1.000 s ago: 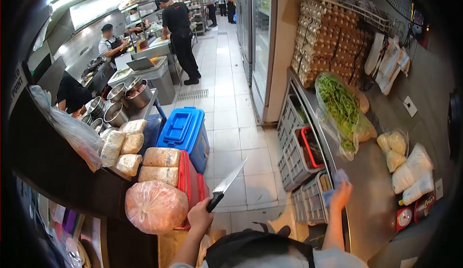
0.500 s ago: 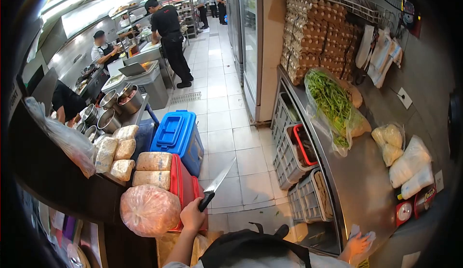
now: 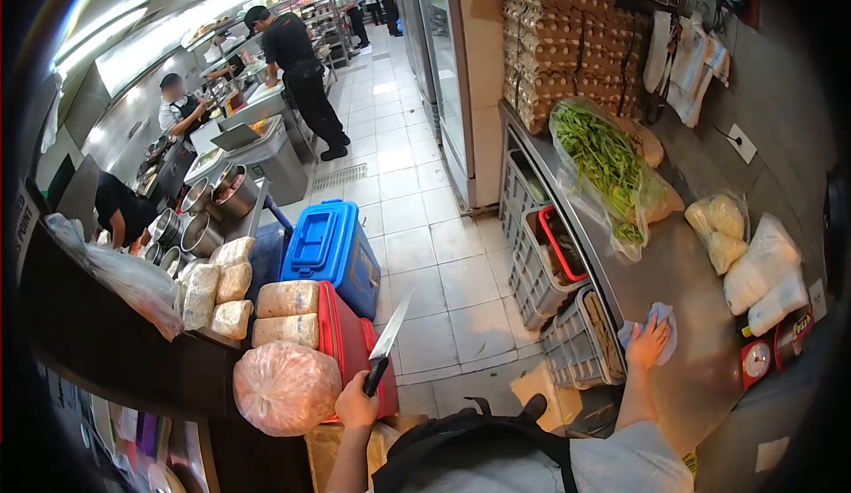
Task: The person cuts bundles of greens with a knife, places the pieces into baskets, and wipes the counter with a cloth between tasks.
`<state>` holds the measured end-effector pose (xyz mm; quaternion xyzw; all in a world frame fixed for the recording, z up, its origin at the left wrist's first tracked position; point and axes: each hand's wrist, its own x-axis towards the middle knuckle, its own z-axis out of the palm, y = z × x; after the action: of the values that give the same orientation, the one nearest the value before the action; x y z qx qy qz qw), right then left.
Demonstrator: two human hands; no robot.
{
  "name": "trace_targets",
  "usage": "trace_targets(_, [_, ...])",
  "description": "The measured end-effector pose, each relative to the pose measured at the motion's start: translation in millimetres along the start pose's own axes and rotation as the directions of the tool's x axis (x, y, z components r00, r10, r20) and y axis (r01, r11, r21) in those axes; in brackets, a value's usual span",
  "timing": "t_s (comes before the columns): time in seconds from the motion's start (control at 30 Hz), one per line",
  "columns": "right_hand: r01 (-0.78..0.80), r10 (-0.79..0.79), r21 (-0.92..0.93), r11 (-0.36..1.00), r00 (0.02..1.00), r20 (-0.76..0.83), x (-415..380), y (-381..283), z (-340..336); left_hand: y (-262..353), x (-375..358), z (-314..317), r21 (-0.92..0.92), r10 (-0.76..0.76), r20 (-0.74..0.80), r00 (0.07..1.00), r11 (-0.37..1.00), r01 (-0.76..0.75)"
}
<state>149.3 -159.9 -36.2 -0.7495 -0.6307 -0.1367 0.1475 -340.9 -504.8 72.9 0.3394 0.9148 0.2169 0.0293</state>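
Note:
My left hand (image 3: 356, 402) is wrapped round the black handle of a large knife (image 3: 390, 329), its blade pointing up and away over the floor. Beside that hand is a bag of pinkish food (image 3: 286, 388), next to a red cooler box (image 3: 342, 333). On the right, my right hand (image 3: 650, 342) presses a bluish cloth (image 3: 667, 323) flat against the steel counter (image 3: 620, 293), fingers spread over it. Farther up the counter lies a plastic bag of leafy greens (image 3: 603, 169).
Egg trays (image 3: 567, 45) are stacked at the counter's back. White bags (image 3: 764, 267) and a red scale (image 3: 756, 360) lie at right. Crates (image 3: 581, 342) stand below. A blue cooler (image 3: 328, 249) is on the tiled floor. A person in black (image 3: 297, 67) and other people stand farther off.
My right hand has moved forward along the counter with the cloth. My left hand still holds the knife, a little lower and farther right in view. The view has shifted slightly.

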Motion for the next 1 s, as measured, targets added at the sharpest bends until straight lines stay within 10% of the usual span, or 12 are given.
trace_targets(0.33, [0.206,-0.232,0.329,0.921,0.972,0.04,-9.4,-12.6,-4.5,77.8,26.3,60.0,-0.278,0.164,0.24,0.957,0.956,-0.094])
trace_targets(0.5, [0.003,-0.028,0.281,0.96,0.996,0.082,-13.0,55.3,-31.3,210.7,21.4,114.4,-0.647,0.46,0.444,0.769,0.759,-0.08])
trace_targets(0.7, [-0.183,0.152,0.225,0.957,0.977,0.149,9.1,101.3,-86.1,370.9,-38.0,169.4,-0.676,0.655,0.521,0.547,0.708,-0.204])
trace_targets(0.77, [-0.181,0.136,0.522,0.834,0.983,0.123,10.3,76.8,-99.4,406.0,-61.4,190.7,-0.794,0.739,0.392,0.548,0.572,-0.204])
trace_targets(0.83, [-0.466,0.055,0.879,0.106,0.885,0.462,7.8,35.2,-100.0,442.3,-78.8,178.7,-0.741,0.784,0.342,0.518,0.564,-0.364])
trace_targets(1.0, [-0.551,0.105,0.824,-0.131,0.819,0.564,47.9,4.8,-100.4,468.1,-81.7,220.3,-0.838,0.974,0.055,0.219,0.165,-0.519])
